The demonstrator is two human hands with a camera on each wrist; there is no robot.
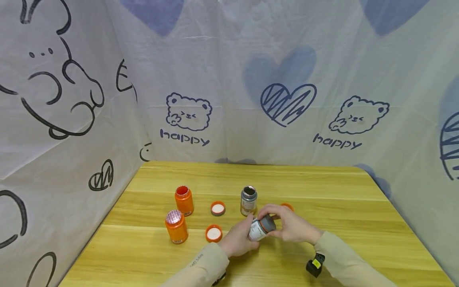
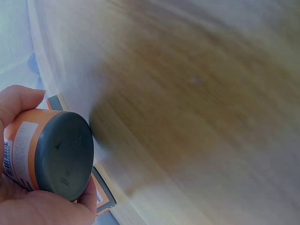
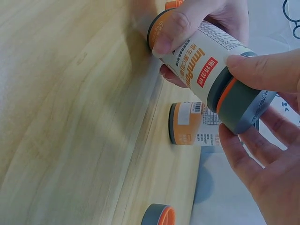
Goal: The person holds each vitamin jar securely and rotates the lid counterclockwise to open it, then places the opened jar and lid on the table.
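Note:
A white-and-orange supplement bottle [image 1: 256,231] with a dark grey cap [image 1: 269,223] is held tilted above the table's near middle. My left hand [image 1: 237,238] grips its body; the left wrist view shows the dark base [image 2: 65,157] between thumb and fingers. On the cap, my right hand [image 3: 269,154] has its thumb on one side and fingers on the other. The cap sits on the bottle, with an orange ring showing at its edge. Just behind stands a similar uncapped bottle [image 1: 248,202], upright, its mouth dark inside.
Two orange bottles stand to the left: an uncapped one [image 1: 184,202] and a nearer one [image 1: 177,230] with a shiny patterned top. Two caps, one grey-rimmed [image 1: 217,208] and one orange [image 1: 214,233], lie white side up. Another cap [image 1: 287,206] is partly hidden behind my right hand.

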